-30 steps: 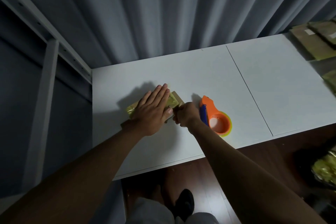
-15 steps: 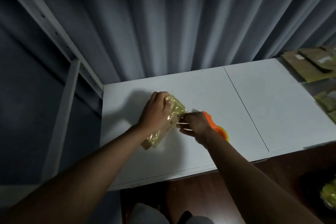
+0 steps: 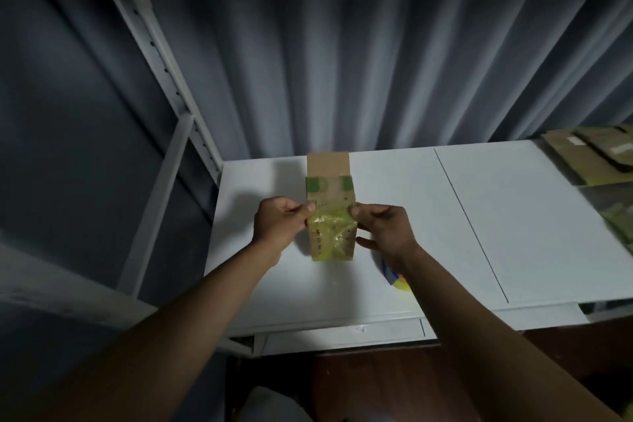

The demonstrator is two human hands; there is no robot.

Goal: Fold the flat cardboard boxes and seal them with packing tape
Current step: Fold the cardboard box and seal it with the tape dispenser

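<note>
Both hands hold a small taped box up over the white table.

The left hand (image 3: 279, 223) pinches the box (image 3: 330, 212) at its left edge and the right hand (image 3: 383, 229) pinches its right edge, fingers curled, hands apart with the box between them. Shiny yellowish tape (image 3: 331, 233) covers the box's lower face; a plain flap (image 3: 328, 164) stands open at its far end. Just under the right wrist, a tape dispenser (image 3: 397, 279) lies on the table (image 3: 531, 216), mostly hidden by the forearm. Flat cardboard pieces (image 3: 589, 156) are stacked at the table's far right corner. A grey curtain (image 3: 376, 62) hangs behind, and a shelf frame (image 3: 164, 79) rises at the left.
</note>
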